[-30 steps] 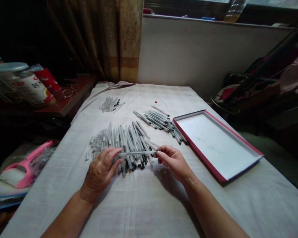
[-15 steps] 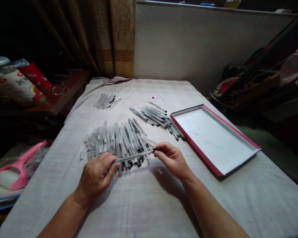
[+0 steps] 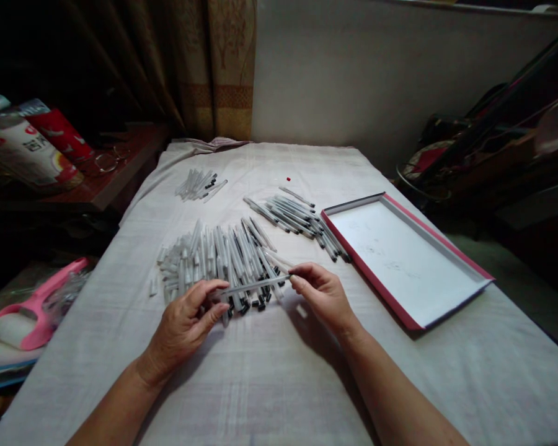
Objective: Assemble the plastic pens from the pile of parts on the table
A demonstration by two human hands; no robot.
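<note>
Left hand point(image 3: 186, 322) and right hand point(image 3: 323, 294) each pinch one end of a thin grey plastic pen point(image 3: 255, 284), at 6 o'clock of the grey pen heap point(image 3: 214, 254). It seems light, stiff and slippery; fingertips at both ends suit it.

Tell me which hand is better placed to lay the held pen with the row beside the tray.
Right, probably. The right hand pinches the pen at the end nearer the row of pens and the tray; the left hand holds the other end, farther away, by the big pile.
</note>
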